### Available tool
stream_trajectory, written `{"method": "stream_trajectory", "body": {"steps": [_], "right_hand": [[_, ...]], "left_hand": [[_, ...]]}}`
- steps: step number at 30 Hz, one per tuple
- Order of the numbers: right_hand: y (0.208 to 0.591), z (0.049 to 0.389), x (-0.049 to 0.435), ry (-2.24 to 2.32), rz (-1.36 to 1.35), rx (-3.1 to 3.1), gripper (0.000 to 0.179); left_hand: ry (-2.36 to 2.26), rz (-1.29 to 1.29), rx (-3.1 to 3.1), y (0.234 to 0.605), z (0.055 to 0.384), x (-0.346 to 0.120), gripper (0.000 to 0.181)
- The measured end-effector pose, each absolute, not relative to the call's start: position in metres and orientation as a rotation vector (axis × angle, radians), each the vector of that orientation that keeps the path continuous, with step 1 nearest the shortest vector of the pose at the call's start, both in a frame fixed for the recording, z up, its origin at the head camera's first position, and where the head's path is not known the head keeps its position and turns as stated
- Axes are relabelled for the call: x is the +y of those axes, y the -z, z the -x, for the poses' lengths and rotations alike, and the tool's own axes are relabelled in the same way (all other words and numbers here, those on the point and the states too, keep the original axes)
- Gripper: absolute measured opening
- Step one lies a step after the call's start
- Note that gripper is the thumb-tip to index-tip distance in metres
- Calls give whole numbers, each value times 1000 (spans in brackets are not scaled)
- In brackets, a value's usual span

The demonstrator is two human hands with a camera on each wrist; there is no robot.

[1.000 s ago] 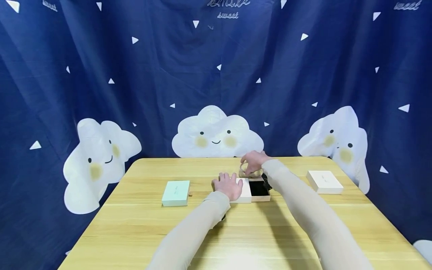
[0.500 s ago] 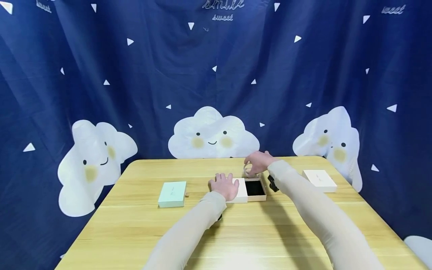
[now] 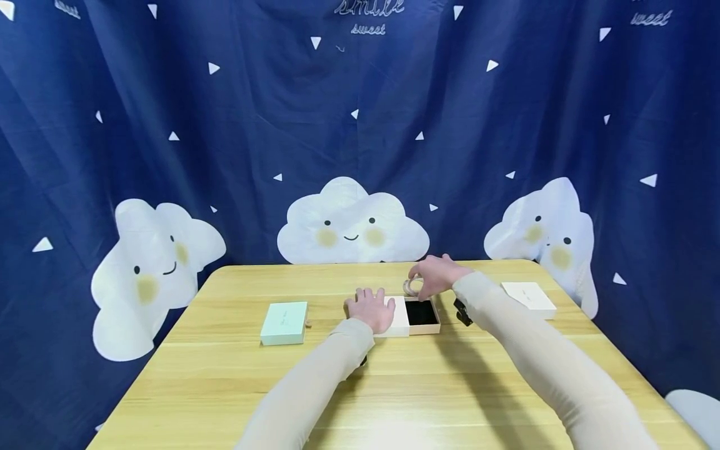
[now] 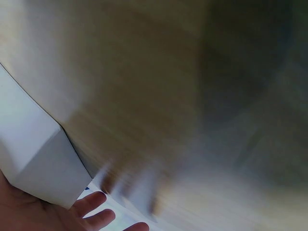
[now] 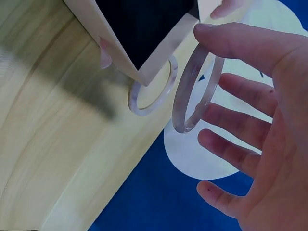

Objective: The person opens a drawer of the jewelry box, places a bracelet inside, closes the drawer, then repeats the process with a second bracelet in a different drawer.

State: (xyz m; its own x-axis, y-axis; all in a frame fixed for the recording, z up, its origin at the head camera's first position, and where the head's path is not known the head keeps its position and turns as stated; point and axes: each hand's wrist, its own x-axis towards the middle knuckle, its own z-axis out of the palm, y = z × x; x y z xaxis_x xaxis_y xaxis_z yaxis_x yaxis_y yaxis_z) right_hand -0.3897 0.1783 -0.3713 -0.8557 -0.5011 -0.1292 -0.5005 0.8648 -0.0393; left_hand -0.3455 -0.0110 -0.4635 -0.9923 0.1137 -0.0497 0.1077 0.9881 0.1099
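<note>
My left hand point(image 3: 370, 310) lies with spread fingers over a white box sleeve point(image 3: 400, 324) at the middle of the table. From the sleeve's right side a pale pink drawer point(image 3: 424, 329) is pulled out, showing its black lining point(image 5: 144, 29). Just behind the drawer, my right hand point(image 3: 441, 275) pinches a pale translucent bangle point(image 5: 182, 98); the thumb is at its top edge in the right wrist view. A second whitish bangle point(image 5: 134, 103) lies on the table by the drawer's corner. The left wrist view shows the left fingers point(image 4: 98, 219) extended beside the box.
A mint green box point(image 3: 284, 323) with a small tab stands left on the wooden table point(image 3: 382, 387). Toward the right is another white box point(image 3: 530, 297), partly behind the right sleeve. A blue curtain point(image 3: 253, 94) with clouds hangs behind the table's far edge.
The head view has shifted slightly. My right hand, holding the bangle, has moved a little rightward relative to the drawer. My left hand stays on the sleeve.
</note>
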Motion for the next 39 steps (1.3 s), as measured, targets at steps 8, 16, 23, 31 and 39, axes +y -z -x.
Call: {"method": "stream_trajectory", "body": {"steps": [8, 16, 23, 31, 39], "right_hand": [[370, 375, 178, 3, 840, 2885, 55], [375, 368, 178, -68, 905, 2887, 53], [380, 362, 177, -90, 922, 2896, 53], [387, 358, 178, -117, 923, 2887, 54], [391, 355, 180, -123, 932, 2892, 51]], "left_hand": [[-161, -171, 3089, 468, 349, -11, 64], [-159, -172, 3100, 469, 350, -13, 67], [-185, -176, 3104, 469, 351, -13, 65], [-189, -186, 3100, 467, 349, -12, 64], [-185, -190, 3095, 468, 350, -11, 64]]}}
